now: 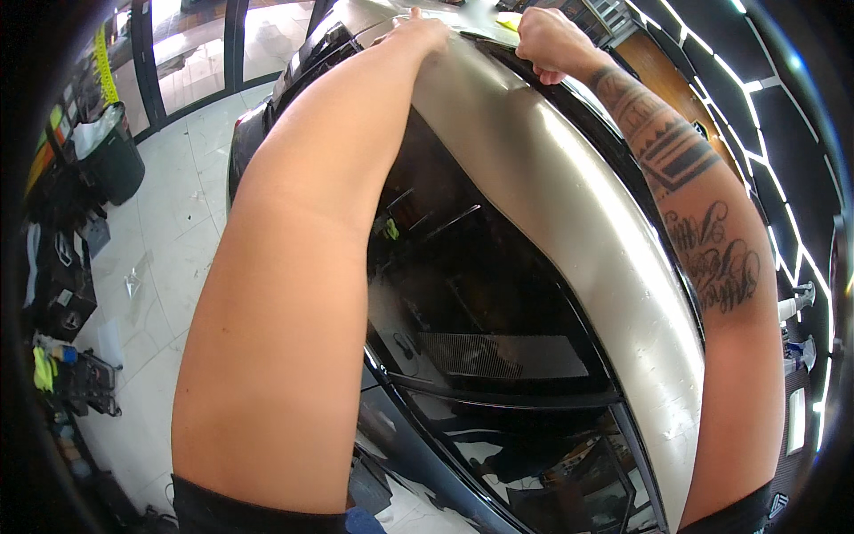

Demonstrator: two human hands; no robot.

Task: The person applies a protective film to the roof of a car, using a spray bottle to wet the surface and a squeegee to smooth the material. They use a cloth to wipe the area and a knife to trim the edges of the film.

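Note:
A satin beige film lies along the roof edge and pillar of a dark car, with small bumps and creases near its lower end. At the far end my left hand rests on the beige surface, fingers stretched out and partly hidden by my wrist. To its right, my right hand is closed in a fist over the dark strip beside the film. A yellow flat piece, which looks like a squeegee, sticks out from its fingers. Below both arms are the car's dark side windows.
On the left, a dark bin with a white bag stands on the pale tiled floor. Nearer are a black box and a black cart. Glass doors are at the back left. Spray bottles stand at the right.

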